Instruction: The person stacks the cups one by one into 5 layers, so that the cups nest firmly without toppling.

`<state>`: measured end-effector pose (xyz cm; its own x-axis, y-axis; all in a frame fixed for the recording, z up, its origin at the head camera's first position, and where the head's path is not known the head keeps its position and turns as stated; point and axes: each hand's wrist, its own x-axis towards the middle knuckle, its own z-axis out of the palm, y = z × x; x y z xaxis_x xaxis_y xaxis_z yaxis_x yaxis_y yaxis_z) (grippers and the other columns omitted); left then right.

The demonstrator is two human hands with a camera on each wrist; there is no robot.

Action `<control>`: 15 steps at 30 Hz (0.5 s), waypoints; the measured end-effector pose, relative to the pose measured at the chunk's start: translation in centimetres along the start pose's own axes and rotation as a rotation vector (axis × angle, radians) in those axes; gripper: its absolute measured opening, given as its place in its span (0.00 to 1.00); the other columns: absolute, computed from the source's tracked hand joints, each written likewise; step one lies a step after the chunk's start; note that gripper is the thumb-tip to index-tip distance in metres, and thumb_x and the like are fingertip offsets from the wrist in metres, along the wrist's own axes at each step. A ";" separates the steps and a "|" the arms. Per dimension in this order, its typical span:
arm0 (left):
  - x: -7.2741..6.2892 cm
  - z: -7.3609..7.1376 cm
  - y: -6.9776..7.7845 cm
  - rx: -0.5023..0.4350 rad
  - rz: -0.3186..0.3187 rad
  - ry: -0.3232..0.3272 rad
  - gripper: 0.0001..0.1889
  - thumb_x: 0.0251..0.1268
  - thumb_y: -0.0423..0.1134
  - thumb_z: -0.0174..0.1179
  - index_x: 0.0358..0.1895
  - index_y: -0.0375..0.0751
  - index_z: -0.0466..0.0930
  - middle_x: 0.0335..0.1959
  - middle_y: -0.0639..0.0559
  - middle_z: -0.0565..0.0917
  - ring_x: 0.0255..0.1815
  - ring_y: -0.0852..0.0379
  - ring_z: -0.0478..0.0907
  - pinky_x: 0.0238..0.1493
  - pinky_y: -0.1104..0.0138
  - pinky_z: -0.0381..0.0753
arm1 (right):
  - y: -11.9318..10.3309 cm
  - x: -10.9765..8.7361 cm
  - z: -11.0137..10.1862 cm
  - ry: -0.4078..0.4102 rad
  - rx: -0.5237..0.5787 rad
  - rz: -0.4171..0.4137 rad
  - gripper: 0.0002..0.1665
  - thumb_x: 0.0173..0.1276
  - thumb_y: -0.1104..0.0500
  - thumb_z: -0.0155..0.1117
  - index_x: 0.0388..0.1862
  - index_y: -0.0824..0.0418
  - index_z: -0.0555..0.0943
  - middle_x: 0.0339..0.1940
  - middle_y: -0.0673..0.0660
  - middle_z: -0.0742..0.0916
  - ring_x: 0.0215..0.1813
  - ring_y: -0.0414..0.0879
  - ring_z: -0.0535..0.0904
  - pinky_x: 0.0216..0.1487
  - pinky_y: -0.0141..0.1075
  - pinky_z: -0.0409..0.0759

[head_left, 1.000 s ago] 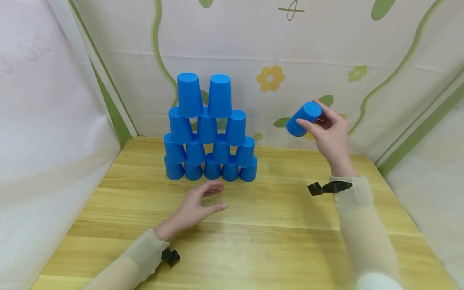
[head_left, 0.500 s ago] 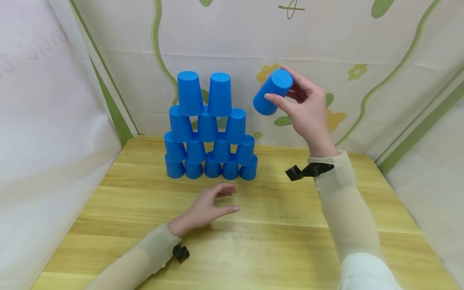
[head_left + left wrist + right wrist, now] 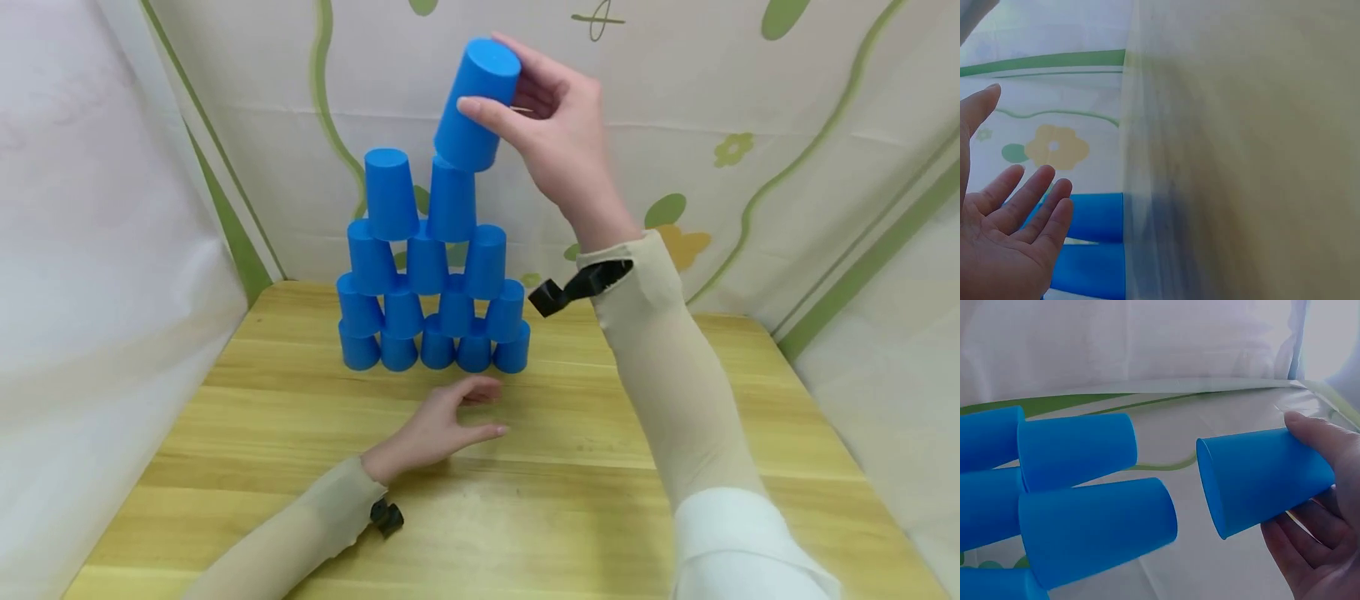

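The last cup was on its way to the top of the blue cup tower.

The right hand [image 3: 558, 133] held a blue cup [image 3: 476, 104] upside down and tilted, fingers curled round it, just above the 2 top cups [image 3: 420, 196] of the cup tower [image 3: 431, 275]. I think the cup next had to be turned straight and set softly across those 2 cups. The left hand [image 3: 442, 425] lay loose and held nothing on the table [image 3: 570, 500] in front of the tower. The left wrist view was mostly a blur. Some low cups hid behind others, so I could not count them all.
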<state>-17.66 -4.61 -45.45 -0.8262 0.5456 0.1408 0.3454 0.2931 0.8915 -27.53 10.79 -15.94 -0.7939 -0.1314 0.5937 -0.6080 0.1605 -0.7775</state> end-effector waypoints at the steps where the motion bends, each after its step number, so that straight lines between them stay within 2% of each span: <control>1: 0.3 0.1 0.1 0.000 0.003 -0.004 0.34 0.65 0.56 0.70 0.70 0.46 0.73 0.65 0.51 0.79 0.64 0.55 0.76 0.65 0.53 0.75 | -0.3 0.3 0.4 -0.009 0.005 0.013 0.36 0.65 0.59 0.76 0.71 0.59 0.76 0.60 0.52 0.85 0.58 0.44 0.82 0.63 0.32 0.76; 6: 1.4 0.8 0.3 -0.021 0.032 -0.016 0.34 0.66 0.55 0.69 0.70 0.42 0.72 0.64 0.48 0.80 0.63 0.50 0.76 0.65 0.51 0.74 | -0.7 1.6 2.4 -0.072 -0.011 0.054 0.37 0.66 0.57 0.75 0.73 0.57 0.74 0.62 0.50 0.84 0.59 0.42 0.81 0.63 0.31 0.75; 10: 1.8 1.2 0.3 -0.042 0.043 -0.018 0.33 0.66 0.52 0.70 0.70 0.41 0.73 0.63 0.46 0.80 0.62 0.47 0.77 0.65 0.50 0.75 | -0.3 2.6 3.6 -0.120 -0.056 0.092 0.39 0.66 0.55 0.75 0.75 0.55 0.73 0.63 0.49 0.84 0.60 0.40 0.80 0.62 0.30 0.75; 15: 1.9 1.3 0.6 -0.031 0.021 -0.017 0.33 0.65 0.52 0.71 0.69 0.43 0.73 0.62 0.49 0.81 0.62 0.51 0.78 0.65 0.53 0.75 | 0.5 3.5 4.5 -0.158 -0.109 0.123 0.40 0.66 0.52 0.75 0.75 0.52 0.73 0.64 0.47 0.83 0.60 0.39 0.80 0.63 0.29 0.74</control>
<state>-18.45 -2.41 -45.18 -0.8110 0.5648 0.1528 0.3488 0.2570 0.9013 -30.57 6.06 -15.22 -0.8564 -0.2550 0.4490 -0.5105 0.2880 -0.8102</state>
